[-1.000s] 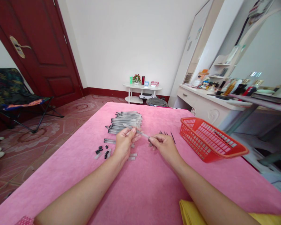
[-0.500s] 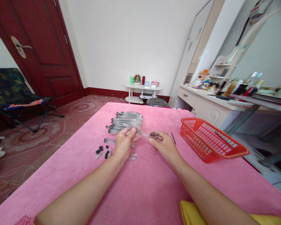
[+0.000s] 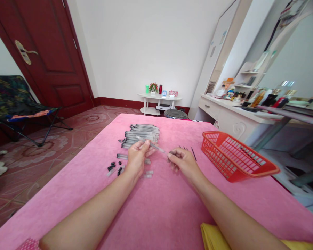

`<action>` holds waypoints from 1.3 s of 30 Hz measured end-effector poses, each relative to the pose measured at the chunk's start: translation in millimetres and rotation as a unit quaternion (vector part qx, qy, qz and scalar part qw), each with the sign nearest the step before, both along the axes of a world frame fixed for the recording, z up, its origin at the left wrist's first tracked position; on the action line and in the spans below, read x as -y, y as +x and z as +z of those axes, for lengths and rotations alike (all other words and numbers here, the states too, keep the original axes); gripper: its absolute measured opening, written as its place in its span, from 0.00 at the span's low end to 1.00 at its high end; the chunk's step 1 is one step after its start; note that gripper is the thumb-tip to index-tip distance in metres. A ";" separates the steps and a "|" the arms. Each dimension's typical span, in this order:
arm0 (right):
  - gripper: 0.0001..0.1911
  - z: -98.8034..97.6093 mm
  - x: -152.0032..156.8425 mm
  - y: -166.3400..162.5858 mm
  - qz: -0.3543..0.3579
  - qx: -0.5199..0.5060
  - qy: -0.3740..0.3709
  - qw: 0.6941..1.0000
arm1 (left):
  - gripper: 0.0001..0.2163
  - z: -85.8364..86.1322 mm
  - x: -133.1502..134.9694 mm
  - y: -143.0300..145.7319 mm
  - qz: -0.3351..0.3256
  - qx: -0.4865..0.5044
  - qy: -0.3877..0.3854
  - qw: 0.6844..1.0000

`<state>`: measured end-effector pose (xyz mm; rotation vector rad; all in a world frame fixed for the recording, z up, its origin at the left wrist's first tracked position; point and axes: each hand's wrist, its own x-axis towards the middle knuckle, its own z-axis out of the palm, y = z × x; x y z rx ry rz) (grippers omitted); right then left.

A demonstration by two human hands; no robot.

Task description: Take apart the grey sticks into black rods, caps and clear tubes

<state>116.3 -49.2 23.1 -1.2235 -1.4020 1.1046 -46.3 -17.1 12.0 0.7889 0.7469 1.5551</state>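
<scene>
My left hand [image 3: 137, 158] is closed around a clear plastic pen barrel [image 3: 151, 144], held slanted above the pink table [image 3: 156, 208]. My right hand [image 3: 184, 161] is pinched at the barrel's right end; what its fingertips hold there is too small to name. Just beyond the left hand lies a pile of clear pen barrels [image 3: 141, 134]. Small black caps [image 3: 112, 168] and short clear pieces [image 3: 148, 174] lie under and left of my left hand. Thin dark refills [image 3: 190, 150] lie beyond my right hand.
A red plastic basket [image 3: 234, 159] stands on the table's right side. A yellow cloth [image 3: 211, 238] shows at the near edge. A folding chair [image 3: 18, 111] and a red door [image 3: 41, 52] are to the left, a white dresser [image 3: 232, 114] to the right.
My right hand's fingers opened briefly, then pinched again at the barrel's end. The left hand stayed almost still with the barrel.
</scene>
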 end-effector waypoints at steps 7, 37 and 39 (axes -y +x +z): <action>0.07 0.8 -0.7 5.3 0.015 -0.140 -0.101 0.985 | 0.13 -0.2 -13.6 -17.7 0.046 0.018 0.019 0.999; 0.13 14.1 25.1 70.7 0.012 0.410 0.035 0.911 | 0.13 7.3 -12.6 -16.9 -0.010 -0.010 -0.011 1.000; 0.12 19.7 28.2 52.7 0.031 0.348 0.043 0.936 | 0.13 7.0 -3.3 -7.2 -0.074 -0.018 -0.017 0.997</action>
